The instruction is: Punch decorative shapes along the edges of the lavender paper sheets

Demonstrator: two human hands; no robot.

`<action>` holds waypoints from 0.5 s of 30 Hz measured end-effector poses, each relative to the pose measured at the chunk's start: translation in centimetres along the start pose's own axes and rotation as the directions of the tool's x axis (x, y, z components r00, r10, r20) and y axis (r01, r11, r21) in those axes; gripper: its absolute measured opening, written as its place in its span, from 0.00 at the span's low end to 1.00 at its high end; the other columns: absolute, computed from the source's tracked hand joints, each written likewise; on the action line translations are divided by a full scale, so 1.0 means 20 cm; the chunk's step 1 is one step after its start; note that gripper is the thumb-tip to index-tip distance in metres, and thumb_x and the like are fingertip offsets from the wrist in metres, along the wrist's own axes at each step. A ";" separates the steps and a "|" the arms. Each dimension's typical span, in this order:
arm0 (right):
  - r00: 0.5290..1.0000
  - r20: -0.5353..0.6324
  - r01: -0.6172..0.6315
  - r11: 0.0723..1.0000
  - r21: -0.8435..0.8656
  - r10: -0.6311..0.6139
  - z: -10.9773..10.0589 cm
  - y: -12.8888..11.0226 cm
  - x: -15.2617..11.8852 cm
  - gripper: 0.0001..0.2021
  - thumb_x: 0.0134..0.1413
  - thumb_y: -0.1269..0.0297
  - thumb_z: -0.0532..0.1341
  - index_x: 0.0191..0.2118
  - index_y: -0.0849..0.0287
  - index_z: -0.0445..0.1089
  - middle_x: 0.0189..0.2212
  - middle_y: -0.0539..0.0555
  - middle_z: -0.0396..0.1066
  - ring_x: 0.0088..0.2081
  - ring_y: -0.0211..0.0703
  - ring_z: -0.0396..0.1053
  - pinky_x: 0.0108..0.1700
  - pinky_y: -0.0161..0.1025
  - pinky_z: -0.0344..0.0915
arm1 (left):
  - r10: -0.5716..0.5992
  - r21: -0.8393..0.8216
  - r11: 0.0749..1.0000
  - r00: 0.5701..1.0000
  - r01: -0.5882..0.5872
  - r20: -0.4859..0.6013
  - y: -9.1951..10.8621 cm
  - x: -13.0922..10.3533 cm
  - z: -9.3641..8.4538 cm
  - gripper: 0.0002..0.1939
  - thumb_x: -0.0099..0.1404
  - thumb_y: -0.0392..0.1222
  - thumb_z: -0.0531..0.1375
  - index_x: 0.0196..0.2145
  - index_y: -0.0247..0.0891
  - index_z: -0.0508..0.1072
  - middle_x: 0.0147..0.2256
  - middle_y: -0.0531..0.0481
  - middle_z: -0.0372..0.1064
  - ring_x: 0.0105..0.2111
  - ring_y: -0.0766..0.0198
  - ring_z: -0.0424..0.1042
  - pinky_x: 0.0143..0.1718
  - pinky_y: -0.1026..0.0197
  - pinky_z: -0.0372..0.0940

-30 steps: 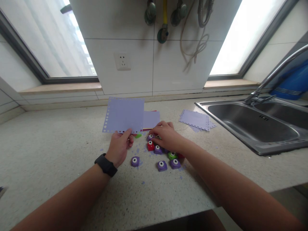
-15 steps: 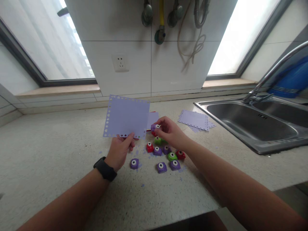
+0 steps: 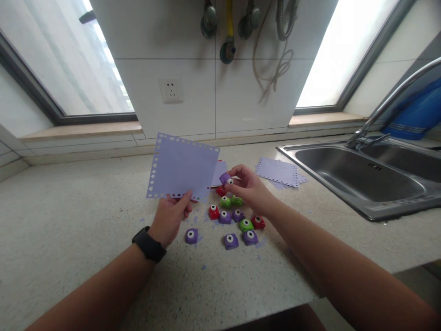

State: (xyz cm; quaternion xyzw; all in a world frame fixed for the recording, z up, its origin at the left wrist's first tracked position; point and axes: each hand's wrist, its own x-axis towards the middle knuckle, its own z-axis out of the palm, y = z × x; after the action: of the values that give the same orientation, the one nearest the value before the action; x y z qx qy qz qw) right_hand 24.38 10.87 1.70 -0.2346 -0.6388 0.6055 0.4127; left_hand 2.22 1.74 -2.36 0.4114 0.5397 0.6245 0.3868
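My left hand pinches the lower edge of a lilac sheet of paper, held up above the counter. Small cut-out shapes run along the sheet's top, left and bottom edges. Between the thumb and fingers of my right hand is a purple craft punch, just off the sheet's right side and apart from it. Below, several more craft punches stand on the counter, among them a red punch, a green punch and a purple punch. Scraps of lilac paper lie around them.
Several punched lilac sheets lie right of my right hand, beside a steel double sink with a tap. Behind the held sheet, another paper stack partly shows. A tiled wall with a socket closes the back.
The purple punch has tilted in my right hand and moved slightly right, away from the sheet. The lilac sheet has turned a little, its right edge now lower and further right.
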 end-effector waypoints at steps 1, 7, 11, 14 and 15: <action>1.000 0.007 -0.004 1.000 0.001 0.004 0.00 0.00 0.00 0.19 0.51 0.61 0.73 0.42 0.54 0.62 0.35 0.49 0.73 0.33 0.38 0.72 0.32 0.38 0.66 | 0.002 0.002 1.000 1.000 -0.002 0.001 0.00 0.00 0.00 0.18 0.64 0.47 0.66 0.20 0.35 0.72 0.17 0.54 0.66 0.17 0.70 0.60 0.20 0.65 0.55; 1.000 0.011 0.004 1.000 -0.004 -0.004 0.00 0.01 0.00 0.21 0.50 0.64 0.72 0.43 0.53 0.60 0.31 0.47 0.71 0.32 0.38 0.71 0.33 0.38 0.67 | 0.015 0.005 1.000 1.000 -0.015 0.005 0.00 0.00 0.00 0.20 0.64 0.48 0.66 0.19 0.35 0.72 0.17 0.54 0.66 0.17 0.70 0.60 0.20 0.65 0.55; 0.992 -0.004 0.128 0.985 -0.113 -0.129 -0.01 0.03 0.01 0.22 0.47 0.69 0.72 0.45 0.54 0.63 0.35 0.48 0.70 0.34 0.38 0.70 0.37 0.39 0.68 | 0.014 0.002 1.000 1.000 -0.014 0.000 0.00 0.00 0.00 0.20 0.64 0.47 0.66 0.19 0.35 0.73 0.17 0.53 0.66 0.18 0.70 0.60 0.20 0.65 0.55; 0.962 -0.003 0.265 0.938 -0.223 -0.273 -0.02 0.04 0.01 0.20 0.47 0.71 0.71 0.45 0.54 0.65 0.38 0.50 0.70 0.39 0.40 0.70 0.44 0.43 0.69 | 0.011 0.010 1.000 1.000 -0.011 -0.004 0.00 0.00 0.00 0.21 0.64 0.47 0.66 0.17 0.35 0.72 0.17 0.52 0.66 0.18 0.70 0.60 0.20 0.65 0.55; 0.947 0.000 0.311 0.912 -0.267 -0.322 -0.03 0.04 0.01 0.19 0.47 0.72 0.71 0.45 0.54 0.66 0.39 0.51 0.69 0.40 0.40 0.70 0.45 0.44 0.68 | 0.008 0.007 1.000 1.000 -0.007 -0.006 0.01 -0.01 0.00 0.20 0.64 0.46 0.65 0.17 0.35 0.72 0.17 0.53 0.66 0.18 0.70 0.60 0.20 0.65 0.55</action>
State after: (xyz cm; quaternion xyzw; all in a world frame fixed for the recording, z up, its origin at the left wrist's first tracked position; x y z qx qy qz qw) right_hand 24.48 11.53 0.89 -0.1939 -0.7338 0.4352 0.4842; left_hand 2.32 1.64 -2.23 0.4129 0.5414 0.6252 0.3814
